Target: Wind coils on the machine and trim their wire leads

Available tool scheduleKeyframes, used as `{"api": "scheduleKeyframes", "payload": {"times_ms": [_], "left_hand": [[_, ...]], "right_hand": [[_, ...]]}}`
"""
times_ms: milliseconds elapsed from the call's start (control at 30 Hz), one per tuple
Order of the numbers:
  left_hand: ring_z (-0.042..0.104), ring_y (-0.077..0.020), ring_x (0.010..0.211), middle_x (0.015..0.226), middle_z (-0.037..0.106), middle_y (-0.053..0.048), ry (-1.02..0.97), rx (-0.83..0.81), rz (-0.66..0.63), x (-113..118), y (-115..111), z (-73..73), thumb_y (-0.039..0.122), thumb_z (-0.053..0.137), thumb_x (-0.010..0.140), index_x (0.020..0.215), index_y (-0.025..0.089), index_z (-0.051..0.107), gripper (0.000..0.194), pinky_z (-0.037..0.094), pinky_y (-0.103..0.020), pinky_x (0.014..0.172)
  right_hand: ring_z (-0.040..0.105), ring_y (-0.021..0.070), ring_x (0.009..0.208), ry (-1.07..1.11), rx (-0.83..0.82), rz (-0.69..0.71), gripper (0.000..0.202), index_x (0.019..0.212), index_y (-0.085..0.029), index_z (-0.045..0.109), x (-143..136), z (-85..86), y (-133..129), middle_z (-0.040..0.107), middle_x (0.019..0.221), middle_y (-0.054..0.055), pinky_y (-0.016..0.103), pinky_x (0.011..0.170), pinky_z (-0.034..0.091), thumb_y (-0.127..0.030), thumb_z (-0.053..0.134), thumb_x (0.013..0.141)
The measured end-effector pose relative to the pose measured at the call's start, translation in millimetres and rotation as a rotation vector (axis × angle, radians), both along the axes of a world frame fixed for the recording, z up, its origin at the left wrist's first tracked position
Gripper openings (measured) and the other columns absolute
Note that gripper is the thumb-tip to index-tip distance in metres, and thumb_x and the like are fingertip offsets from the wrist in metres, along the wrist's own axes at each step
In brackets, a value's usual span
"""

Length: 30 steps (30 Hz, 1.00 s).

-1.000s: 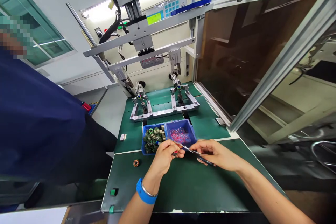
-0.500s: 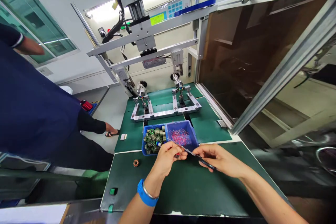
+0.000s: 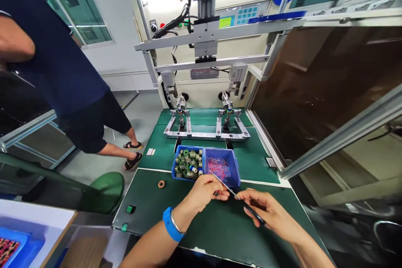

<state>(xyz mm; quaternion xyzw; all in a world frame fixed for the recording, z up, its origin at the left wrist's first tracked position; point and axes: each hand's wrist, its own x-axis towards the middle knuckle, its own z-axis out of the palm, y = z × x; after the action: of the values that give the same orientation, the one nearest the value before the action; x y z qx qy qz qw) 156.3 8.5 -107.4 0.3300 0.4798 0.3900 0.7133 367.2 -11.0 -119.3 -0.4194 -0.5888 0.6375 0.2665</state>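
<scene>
My left hand (image 3: pixel 205 192) is closed around a small wound stator (image 3: pixel 216 193); the fingers hide most of it, and a bit of red shows. In my right hand (image 3: pixel 266 209) is a pair of scissors (image 3: pixel 253 213) with black handles. Their thin metal blades point up and left and reach to the fingers of my left hand. Just beyond the hands stands a blue bin (image 3: pixel 238 171) with red and pale wire scraps (image 3: pixel 217 167) inside. Beside it on the left, another blue bin (image 3: pixel 173 171) holds several stators (image 3: pixel 185 160) with green ends.
A copper-wound stator (image 3: pixel 161 184) lies on the green table (image 3: pixel 150 205), left of my hands. Behind the bins stands a machine with a metal fixture frame (image 3: pixel 207 135). A brown panel (image 3: pixel 298 88) borders the right side. Another person (image 3: pixel 63 58) is at the left.
The view has swung left, so the machine sits further right. The other person has changed position at the left. Both hands keep their holds, with the scissors still at my left fingers.
</scene>
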Motion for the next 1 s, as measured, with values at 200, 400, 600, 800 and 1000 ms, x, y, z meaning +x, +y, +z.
{"api": "scheduleKeyframes", "payload": {"times_ms": [200,400,600,800,1000], "left_hand": [[0.066,-0.0204,0.071,0.072,0.064,-0.010,0.014,-0.019,-0.024,4,-1,2.2,0.025,0.065,0.053,0.060,0.011,0.058,0.018,0.054,-0.033,0.070],[0.066,-0.0201,0.070,0.073,0.064,-0.010,0.014,-0.027,-0.022,4,1,3.9,0.024,0.064,0.052,0.059,0.010,0.058,0.017,0.054,-0.031,0.069],[0.066,-0.0197,0.069,0.070,0.064,-0.010,0.011,-0.035,-0.021,4,1,2.6,0.026,0.071,0.054,0.059,0.010,0.057,0.022,0.054,-0.033,0.069],[0.066,-0.0211,0.074,0.077,0.064,-0.010,-0.001,-0.014,-0.004,4,-2,-4.9,0.029,0.075,0.055,0.061,0.010,0.057,0.027,0.053,-0.034,0.073],[0.064,-0.0199,0.078,0.088,0.063,-0.010,0.110,0.264,-0.022,-25,-36,-0.9,0.032,0.069,0.073,0.066,0.012,0.061,0.022,0.050,-0.032,0.074]], "right_hand": [[0.048,0.0102,0.051,-0.066,-0.018,0.031,0.044,0.104,-0.017,0.059,2,1.2,0,0.045,0.068,-0.003,0.019,0.040,0.027,-0.056,0.058,0.083],[0.044,0.0095,0.051,-0.007,-0.020,0.020,0.040,0.102,-0.017,0.061,-1,3.6,4,0.043,0.066,-0.004,0.020,0.042,0.032,-0.051,0.064,0.081],[0.041,0.0097,0.055,0.085,-0.003,-0.023,0.042,0.094,-0.017,0.065,-1,1.2,3,0.039,0.070,-0.003,0.023,0.046,0.040,-0.055,0.069,0.077],[0.047,0.0101,0.052,0.005,-0.018,-0.045,0.046,0.094,-0.017,0.065,-1,-3.3,1,0.042,0.068,-0.003,0.023,0.044,0.042,-0.059,0.069,0.076],[0.061,0.0183,0.057,-0.094,-0.015,-0.182,0.052,0.114,-0.023,0.062,20,-25.0,-23,0.053,0.079,0.002,0.023,0.036,0.041,-0.060,0.065,0.078]]}}
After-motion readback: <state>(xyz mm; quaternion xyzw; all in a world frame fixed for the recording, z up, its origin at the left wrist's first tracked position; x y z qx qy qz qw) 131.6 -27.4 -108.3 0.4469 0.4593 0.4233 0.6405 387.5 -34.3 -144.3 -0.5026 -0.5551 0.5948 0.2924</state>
